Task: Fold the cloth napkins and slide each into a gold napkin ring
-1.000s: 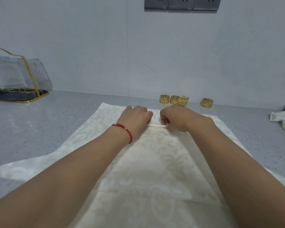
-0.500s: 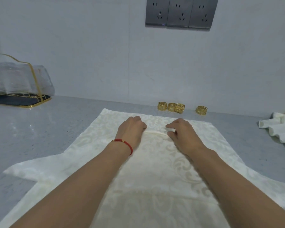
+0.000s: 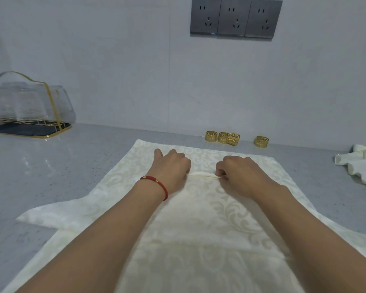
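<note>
Glass holder with gold frame (image 3: 28,106) far left on the grey counter (image 3: 82,166). Cream napkin (image 3: 199,218) spread flat in the middle. Left hand (image 3: 170,169), red bracelet (image 3: 156,182) on the wrist, and right hand (image 3: 239,173) both pinch a thin raised pleat near the napkin's far edge, fingers curled. Four gold rings (image 3: 230,138) by the wall behind. Rolled napkins (image 3: 359,163) far right.

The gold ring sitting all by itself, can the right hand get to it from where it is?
Probably yes. The lone gold ring sits just beyond the right hand, nothing between them, but that hand pinches the napkin pleat.
</note>
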Motion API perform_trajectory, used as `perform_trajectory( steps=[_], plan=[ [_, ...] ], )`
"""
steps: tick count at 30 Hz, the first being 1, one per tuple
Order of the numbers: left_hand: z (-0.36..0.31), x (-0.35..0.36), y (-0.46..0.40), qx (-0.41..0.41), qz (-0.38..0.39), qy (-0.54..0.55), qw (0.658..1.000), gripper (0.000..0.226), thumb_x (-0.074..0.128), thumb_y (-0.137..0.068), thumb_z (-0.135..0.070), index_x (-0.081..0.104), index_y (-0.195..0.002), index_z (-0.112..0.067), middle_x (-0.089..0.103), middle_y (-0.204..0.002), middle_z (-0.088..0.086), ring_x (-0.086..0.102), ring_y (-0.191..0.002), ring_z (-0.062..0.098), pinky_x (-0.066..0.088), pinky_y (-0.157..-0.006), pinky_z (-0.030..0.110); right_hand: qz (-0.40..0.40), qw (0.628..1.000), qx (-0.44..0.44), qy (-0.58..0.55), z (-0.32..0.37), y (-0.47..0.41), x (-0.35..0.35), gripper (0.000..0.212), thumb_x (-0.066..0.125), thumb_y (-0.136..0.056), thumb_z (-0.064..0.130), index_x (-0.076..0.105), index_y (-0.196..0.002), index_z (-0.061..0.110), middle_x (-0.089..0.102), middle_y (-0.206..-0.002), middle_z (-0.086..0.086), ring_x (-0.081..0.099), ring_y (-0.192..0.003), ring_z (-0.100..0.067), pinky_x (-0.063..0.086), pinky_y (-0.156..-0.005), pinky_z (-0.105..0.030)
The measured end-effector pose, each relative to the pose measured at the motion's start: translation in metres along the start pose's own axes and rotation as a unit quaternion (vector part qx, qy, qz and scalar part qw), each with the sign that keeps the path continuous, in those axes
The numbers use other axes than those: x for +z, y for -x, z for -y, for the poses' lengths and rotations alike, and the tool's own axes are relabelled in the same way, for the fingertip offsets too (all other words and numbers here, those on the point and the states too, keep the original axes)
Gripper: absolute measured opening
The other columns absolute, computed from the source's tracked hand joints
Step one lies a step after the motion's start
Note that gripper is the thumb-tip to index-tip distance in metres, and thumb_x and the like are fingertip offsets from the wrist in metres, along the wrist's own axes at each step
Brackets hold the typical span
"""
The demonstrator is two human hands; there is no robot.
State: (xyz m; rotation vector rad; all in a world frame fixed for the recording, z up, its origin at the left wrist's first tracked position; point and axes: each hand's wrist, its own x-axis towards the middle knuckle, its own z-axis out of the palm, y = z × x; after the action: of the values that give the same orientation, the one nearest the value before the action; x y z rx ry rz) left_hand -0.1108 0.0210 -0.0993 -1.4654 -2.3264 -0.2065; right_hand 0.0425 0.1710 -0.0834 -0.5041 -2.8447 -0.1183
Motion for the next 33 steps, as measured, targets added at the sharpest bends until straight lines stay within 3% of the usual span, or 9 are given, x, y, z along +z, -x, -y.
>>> perform_trajectory(
  steps=[3,6,8,14,18,22,24,29,33],
  plan=[
    [0.002,-0.001,-0.001,-0.023,0.005,0.032,0.999,0.029,0.052,-0.085,0.003,0.063,-0.083,-0.024,0.062,-0.089,-0.006,0.051,-0.09,0.02,0.026,-0.077,0.035,-0.052,0.995,0.035,-0.077,0.0,0.003,0.009,0.02,0.053,-0.096,0.022,0.066,-0.08,0.02,0.062,-0.081,0.006,0.059,-0.077,-0.019,0.049,-0.071,-0.038],
    [0.002,0.0,0.0,-0.037,0.026,0.078,0.996,0.026,0.048,-0.095,-0.007,0.064,-0.11,-0.023,0.062,-0.104,-0.004,0.055,-0.102,0.021,0.032,-0.083,0.037,-0.07,0.984,0.056,-0.157,-0.008,0.005,0.021,0.01,0.061,-0.1,0.022,0.07,-0.101,0.022,0.064,-0.092,0.005,0.06,-0.088,-0.018,0.052,-0.081,-0.04],
    [0.002,0.001,0.0,-0.039,0.035,0.063,0.997,0.027,0.047,-0.097,-0.01,0.066,-0.112,-0.021,0.058,-0.108,-0.002,0.053,-0.105,0.022,0.032,-0.08,0.037,-0.059,0.981,0.053,-0.179,-0.011,0.005,0.022,0.016,0.066,-0.099,0.024,0.073,-0.112,0.021,0.061,-0.104,0.003,0.055,-0.098,-0.018,0.049,-0.088,-0.039],
    [-0.002,-0.005,0.002,-0.03,0.01,0.021,0.999,0.022,0.05,-0.089,-0.003,0.057,-0.094,-0.023,0.06,-0.095,-0.005,0.054,-0.094,0.021,0.033,-0.083,0.037,-0.042,0.995,0.011,-0.089,-0.008,0.005,0.01,0.008,0.062,-0.1,0.022,0.064,-0.093,0.024,0.061,-0.091,0.011,0.055,-0.09,-0.015,0.047,-0.085,-0.038],
    [-0.002,-0.016,0.003,0.012,0.035,0.012,0.999,0.031,0.051,-0.083,0.006,0.059,-0.096,-0.021,0.06,-0.099,-0.004,0.056,-0.094,0.022,0.029,-0.08,0.034,0.01,0.999,-0.041,-0.034,-0.005,0.003,-0.004,0.019,0.06,-0.094,0.009,0.05,-0.085,0.023,0.056,-0.093,0.006,0.053,-0.086,-0.02,0.041,-0.073,-0.034],
    [0.004,-0.024,0.001,0.002,0.114,0.06,0.992,0.032,0.052,-0.085,0.0,0.067,-0.101,-0.024,0.063,-0.106,-0.003,0.061,-0.095,0.023,0.047,-0.081,0.034,0.093,0.993,-0.028,-0.074,-0.005,-0.001,-0.017,0.017,0.062,-0.091,0.012,0.059,-0.079,0.025,0.06,-0.088,0.011,0.06,-0.083,-0.016,0.052,-0.074,-0.034],
    [0.008,-0.025,0.002,-0.017,0.109,0.092,0.99,0.027,0.053,-0.088,-0.006,0.069,-0.096,-0.026,0.064,-0.103,-0.004,0.062,-0.091,0.023,0.053,-0.079,0.036,0.091,0.987,-0.017,-0.131,-0.01,-0.001,-0.019,0.017,0.064,-0.091,0.016,0.065,-0.075,0.023,0.066,-0.08,0.01,0.061,-0.074,-0.011,0.053,-0.072,-0.033],
    [0.006,-0.024,0.005,-0.021,0.115,0.083,0.99,0.026,0.054,-0.093,-0.006,0.068,-0.11,-0.019,0.065,-0.107,0.001,0.062,-0.097,0.025,0.054,-0.081,0.037,0.108,0.977,0.018,-0.183,-0.029,0.003,-0.016,0.009,0.072,-0.091,0.025,0.071,-0.097,0.032,0.065,-0.088,0.012,0.059,-0.077,-0.005,0.044,-0.068,-0.022],
    [0.005,-0.025,0.005,-0.014,0.118,0.062,0.991,0.021,0.054,-0.092,-0.002,0.068,-0.102,-0.016,0.063,-0.107,0.001,0.06,-0.099,0.023,0.054,-0.082,0.038,0.122,0.973,0.034,-0.192,-0.036,0.005,-0.018,0.009,0.067,-0.094,0.036,0.069,-0.087,0.031,0.068,-0.085,0.012,0.058,-0.075,-0.007,0.045,-0.07,-0.024]
  ],
)
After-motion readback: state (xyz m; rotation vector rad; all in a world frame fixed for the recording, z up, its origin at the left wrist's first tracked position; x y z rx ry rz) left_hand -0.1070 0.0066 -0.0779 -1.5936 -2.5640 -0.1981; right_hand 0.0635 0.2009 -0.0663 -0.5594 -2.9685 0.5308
